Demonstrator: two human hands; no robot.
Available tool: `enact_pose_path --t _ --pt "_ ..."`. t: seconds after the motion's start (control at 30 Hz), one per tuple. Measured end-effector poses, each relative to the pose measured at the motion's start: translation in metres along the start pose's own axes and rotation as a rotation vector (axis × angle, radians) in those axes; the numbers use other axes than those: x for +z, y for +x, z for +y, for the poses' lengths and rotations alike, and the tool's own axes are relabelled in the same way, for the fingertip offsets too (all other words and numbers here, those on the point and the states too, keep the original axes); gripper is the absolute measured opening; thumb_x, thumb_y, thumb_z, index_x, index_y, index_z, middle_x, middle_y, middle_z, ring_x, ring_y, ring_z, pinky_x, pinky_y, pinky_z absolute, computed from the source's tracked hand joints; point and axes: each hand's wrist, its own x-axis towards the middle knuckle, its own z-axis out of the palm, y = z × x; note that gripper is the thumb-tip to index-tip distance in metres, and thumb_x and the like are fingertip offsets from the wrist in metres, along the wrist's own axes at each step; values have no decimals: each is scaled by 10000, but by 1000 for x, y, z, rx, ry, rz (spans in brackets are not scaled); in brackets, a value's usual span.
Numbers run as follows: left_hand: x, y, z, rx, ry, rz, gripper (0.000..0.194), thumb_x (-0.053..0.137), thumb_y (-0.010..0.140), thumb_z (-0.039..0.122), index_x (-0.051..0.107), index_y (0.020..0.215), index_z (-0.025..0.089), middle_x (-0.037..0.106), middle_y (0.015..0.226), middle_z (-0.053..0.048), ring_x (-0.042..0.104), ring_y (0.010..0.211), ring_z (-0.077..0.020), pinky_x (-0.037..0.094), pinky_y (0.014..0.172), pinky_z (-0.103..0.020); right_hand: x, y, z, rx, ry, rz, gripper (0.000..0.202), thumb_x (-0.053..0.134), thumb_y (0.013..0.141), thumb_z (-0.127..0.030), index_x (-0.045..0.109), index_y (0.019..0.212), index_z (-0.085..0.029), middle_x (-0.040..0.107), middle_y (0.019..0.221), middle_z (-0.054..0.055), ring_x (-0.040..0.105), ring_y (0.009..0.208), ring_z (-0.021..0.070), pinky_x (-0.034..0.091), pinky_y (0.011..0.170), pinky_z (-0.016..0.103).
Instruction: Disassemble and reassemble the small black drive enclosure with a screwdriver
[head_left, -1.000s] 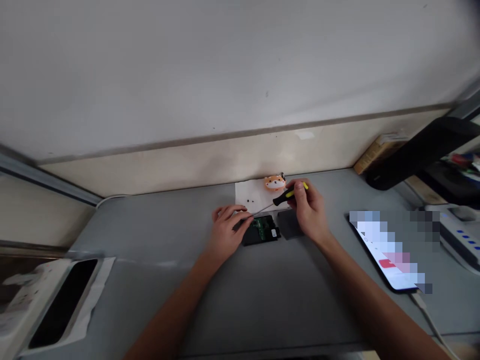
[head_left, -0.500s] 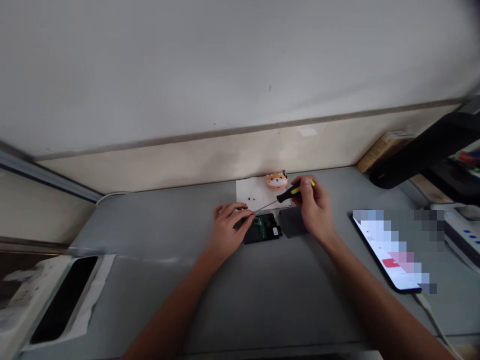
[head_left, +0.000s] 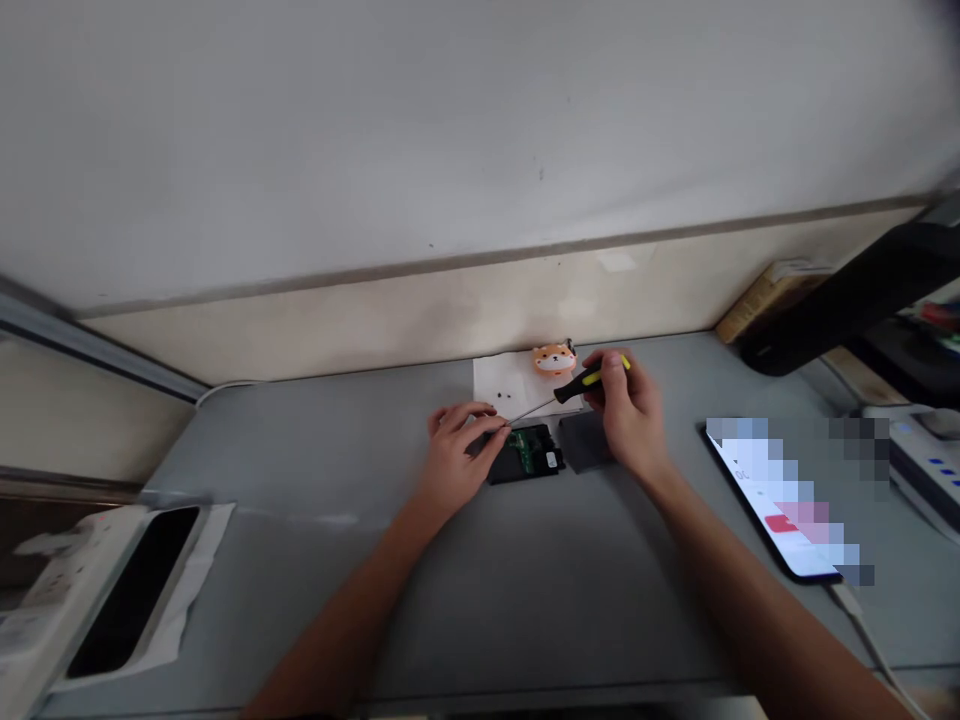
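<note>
My right hand (head_left: pixel 631 412) grips a black and yellow screwdriver (head_left: pixel 592 378), its thumb along the handle. The thin shaft slants down and left to the fingertips of my left hand (head_left: pixel 459 455). There the thumb and index finger are pinched together at the screwdriver's tip; what lies between them is too small to tell. Just under the tip is a flat black device (head_left: pixel 541 464) with a green circuit board showing, its left part covered by my left hand. A dark flat panel (head_left: pixel 587 444) lies beside it, partly behind my right hand.
White paper (head_left: pixel 487 375) behind the device holds tiny dark screws (head_left: pixel 500 396) and an orange animal-faced case (head_left: pixel 554 359). A lit phone (head_left: pixel 780 520) with a cable lies at right, a dark phone (head_left: pixel 135 590) at left. A black cylinder (head_left: pixel 847 295) and power strip (head_left: pixel 919 470) stand farther right.
Both hands and the screwdriver hold nearly the same pose. The whole view has shifted very slightly.
</note>
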Motion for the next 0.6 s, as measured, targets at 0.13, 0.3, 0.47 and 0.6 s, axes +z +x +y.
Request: enact_pose_path --t 0.13,0.3,0.47,0.6 --pt "-1 1 2 -3 -9 2 180 606 1028 307 752 933 264 761 995 -11 718 931 -180 417 924 -381 -1 1 -1 3 -3 -1 570 550 844 -781 615 834 -215 600 692 -2 560 593 118 510 559 257" --pt "-4 2 5 27 3 28 204 590 1036 299 742 906 257 758 975 -9 714 901 -174 410 925 -383 -3 2 0 44 6 -8 583 544 838 -790 614 830 -212 597 688 3 573 601 125 499 546 254" --pt "-6 3 8 4 -31 26 209 575 1042 310 735 920 253 759 967 -11 713 896 -171 425 909 -377 -2 3 0 86 28 19 606 568 796 -818 628 820 -216 595 693 3 563 594 123 502 540 252" --pt "-7 3 9 -4 -60 1 204 569 1039 304 736 933 252 761 967 -12 715 903 -175 438 910 -381 -2 3 -1 105 29 26 630 566 778 -838 634 823 -214 570 672 -5 552 576 118 501 533 249"
